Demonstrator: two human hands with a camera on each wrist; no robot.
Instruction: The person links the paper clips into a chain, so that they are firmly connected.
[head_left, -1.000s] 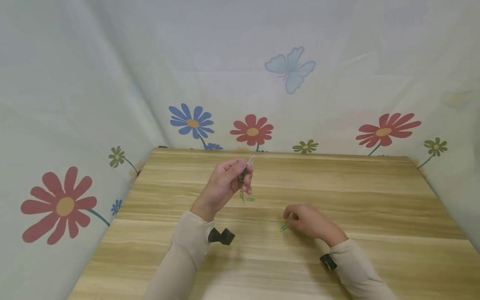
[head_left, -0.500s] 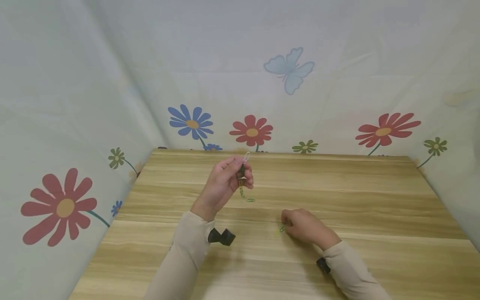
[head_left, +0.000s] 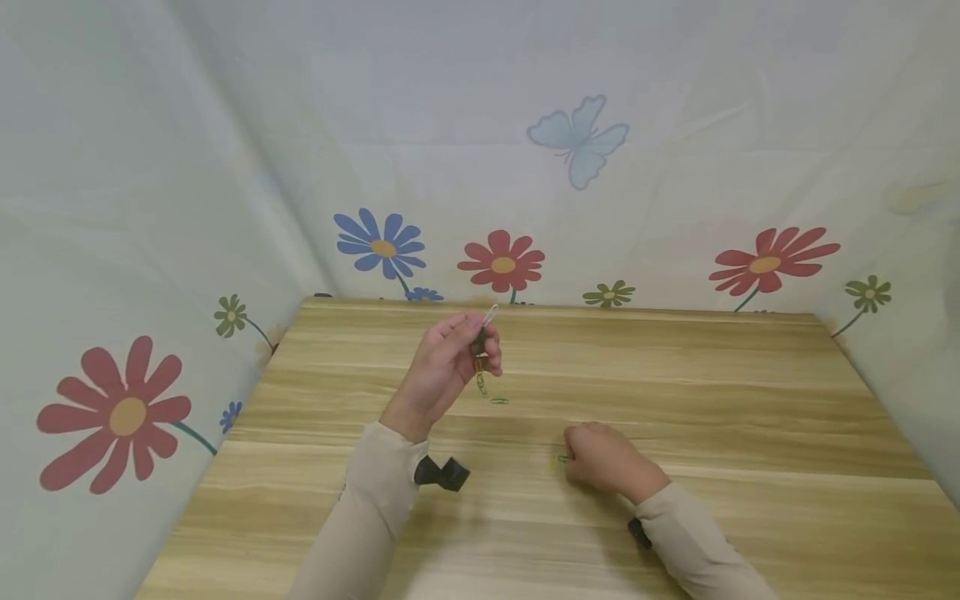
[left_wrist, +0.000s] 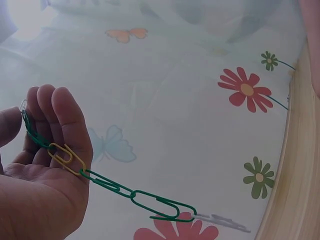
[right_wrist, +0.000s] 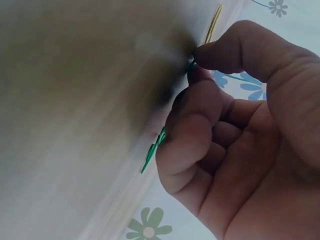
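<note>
My left hand is raised over the table, pinching a paper clip chain near its top between thumb and fingers. A pale clip end sticks up above the fingertips. In the left wrist view the linked green, yellow and whitish clips run down across the palm and hang past it. Low at the tabletop, my right hand has curled fingers, with thumb and forefinger pinching a green paper clip. Just beyond those fingertips lies a yellow paper clip. Another green paper clip lies below the hanging chain.
The wood-grain table spans the space beneath both hands. Behind it and at the left hangs a pale cloth printed with flowers and a butterfly. A black wrist device sits on the left cuff.
The right hand has moved slightly down and closed its fingertips onto the green paper clip. The left hand stays nearly in place, its chain swaying and turning a little.
</note>
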